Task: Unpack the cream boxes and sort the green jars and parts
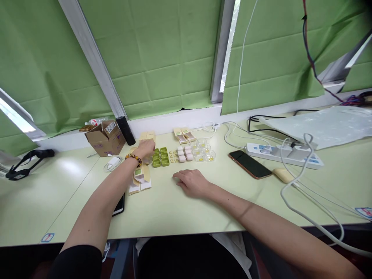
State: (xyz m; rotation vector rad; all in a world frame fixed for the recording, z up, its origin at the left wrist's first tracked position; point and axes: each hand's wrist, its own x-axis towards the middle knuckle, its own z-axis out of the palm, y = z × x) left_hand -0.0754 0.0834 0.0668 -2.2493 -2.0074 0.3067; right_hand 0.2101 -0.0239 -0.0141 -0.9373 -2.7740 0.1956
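My left hand (146,149), with a beaded bracelet (136,158) at the wrist, reaches over beige folded paper packaging (147,135) left of the green trays. Its fingers are closed and point down; what they hold, if anything, is hidden. Near it lie more paper packages with white ends (140,182). Several small green square trays (161,157) stand in rows, followed by tiny yellow pieces (173,156), pale pink blocks (185,153) and clear plastic cups (204,150) with yellow spots inside. My right hand (192,182) rests on the table in front of these rows, holding nothing, fingers slightly bent and apart.
At the back left stand an open cardboard box (106,141) and a black cylinder (125,130). Two paper packages (184,135) lie by the wall. On the right are a phone (250,164), a beige mouse-shaped object (283,175), a power strip (285,154) and loose cables.
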